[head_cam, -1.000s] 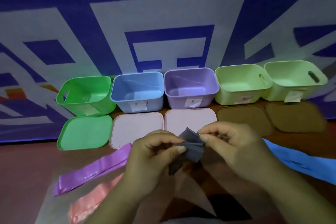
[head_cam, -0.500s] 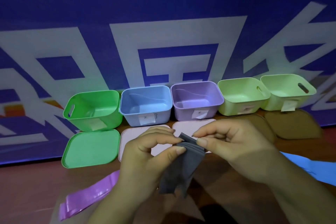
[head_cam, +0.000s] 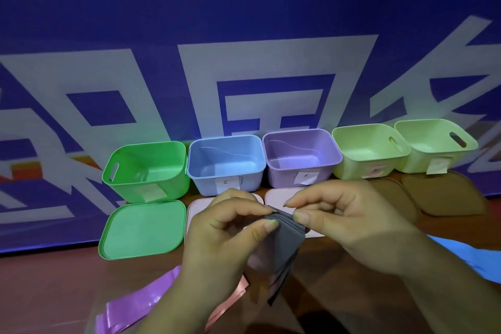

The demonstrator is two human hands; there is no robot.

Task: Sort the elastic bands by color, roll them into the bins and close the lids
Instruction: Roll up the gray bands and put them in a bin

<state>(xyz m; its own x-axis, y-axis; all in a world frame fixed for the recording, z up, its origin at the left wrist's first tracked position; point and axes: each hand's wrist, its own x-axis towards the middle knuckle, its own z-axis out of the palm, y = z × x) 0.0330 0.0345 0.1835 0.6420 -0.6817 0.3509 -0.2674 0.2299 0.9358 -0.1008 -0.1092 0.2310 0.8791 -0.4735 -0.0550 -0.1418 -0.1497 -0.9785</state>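
A grey elastic band (head_cam: 286, 247), folded in several layers, hangs between my hands over the table. My left hand (head_cam: 219, 236) pinches its top edge with thumb and forefinger. My right hand (head_cam: 344, 217) pinches the same folded top from the right. A row of open bins stands behind: green (head_cam: 146, 168), blue (head_cam: 226, 163), purple (head_cam: 301, 156) and two pale green bins (head_cam: 368, 153) (head_cam: 433, 144). A purple band (head_cam: 138, 304) and a pink band (head_cam: 230, 304) lie on the table at lower left, partly under my left arm.
Lids lie flat in front of the bins: a green lid (head_cam: 142, 228), two pinkish lids (head_cam: 198, 209) (head_cam: 276, 195) partly hidden by my hands, and two brown lids (head_cam: 390, 198) (head_cam: 444, 192). A blue band (head_cam: 461, 257) lies at the right. A blue banner (head_cam: 244, 35) backs the table.
The view has tilted up, so bins sit lower in frame. My hands kept folding the grey band, and its loose end hangs longer below my fingers.
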